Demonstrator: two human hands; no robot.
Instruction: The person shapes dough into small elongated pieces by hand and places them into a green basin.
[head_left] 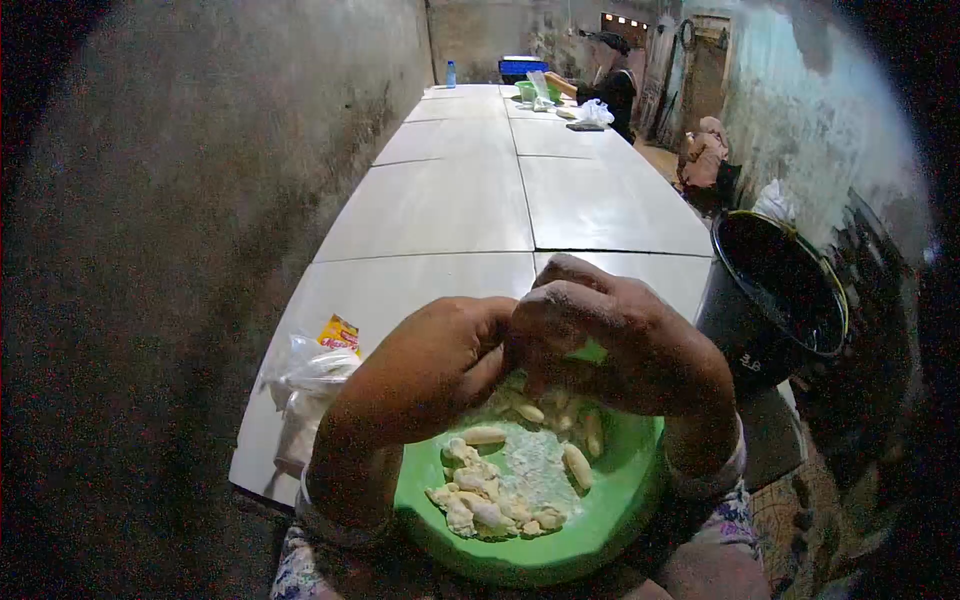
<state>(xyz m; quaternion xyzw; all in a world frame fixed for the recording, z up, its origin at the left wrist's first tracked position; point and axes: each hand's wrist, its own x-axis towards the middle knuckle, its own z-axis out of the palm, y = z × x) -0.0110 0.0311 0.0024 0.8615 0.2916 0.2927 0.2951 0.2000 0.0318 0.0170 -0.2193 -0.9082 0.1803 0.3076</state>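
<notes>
My left hand (435,355) and my right hand (615,325) meet above a green basin (640,480). Fingers on both are curled and pressed together, and whatever lies between them is hidden. A floury film covers the right fingers. Below, the basin holds a crumbly lump of pale dough (475,490) beside a patch of white flour (537,462). One finger-shaped dough piece (577,466) lies at the flour's right edge, another at its upper left. Several more such pieces sit on the far side, partly covered by my hands.
Left of my forearm, plastic bags (310,375) and a yellow packet (340,333) lie on the white tiled table (430,215). A large black bucket (775,290) stands at right. Far off, one person (615,90) works by another green bowl (540,92); a second person (708,150) sits low.
</notes>
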